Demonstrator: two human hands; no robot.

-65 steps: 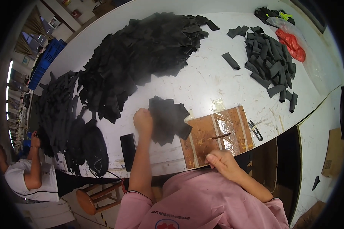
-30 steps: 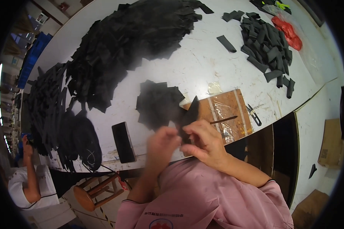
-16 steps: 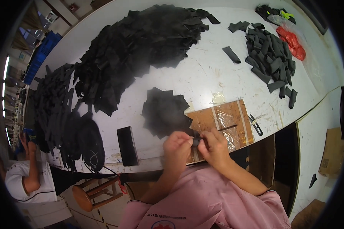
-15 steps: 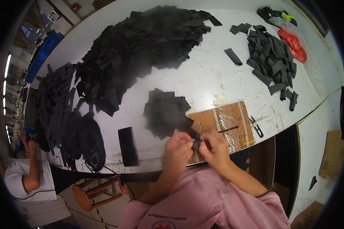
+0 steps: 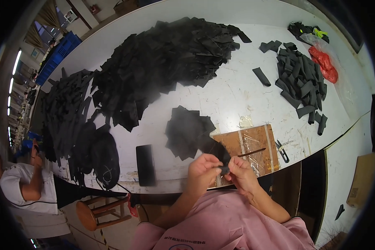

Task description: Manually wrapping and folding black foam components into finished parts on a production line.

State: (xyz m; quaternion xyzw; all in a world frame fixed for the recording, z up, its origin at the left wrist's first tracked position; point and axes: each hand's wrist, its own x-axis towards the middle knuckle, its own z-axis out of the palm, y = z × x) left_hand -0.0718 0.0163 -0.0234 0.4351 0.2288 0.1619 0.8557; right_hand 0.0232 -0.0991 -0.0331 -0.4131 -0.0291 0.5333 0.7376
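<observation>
So the left hand [image 5: 201, 171] and right hand [image 5: 243, 175] are both pinching the same small black fabric piece [image 5: 218, 152] with their fingertips, kinda over the left part of a flat brown rectangular board [image 5: 259, 139] with tape strips, just beside a fanned-out black fabric stack [image 5: 187, 131].

The wearer's two hands [image 5: 202, 170], one board [image 5: 262, 135], one phone [image 5: 146, 166], one stool [image 5: 86, 216].

Bare left forearm [image 5: 177, 211] and bare right forearm [image 5: 269, 205] angled upward and inward from lower edge, elbows spread. Bare left hand [image 5: 201, 171], bare right hand [image 5: 242, 173] just beside each other; thumbs pinched against index fingers, remaining fingers curled, backs partly upward.
</observation>
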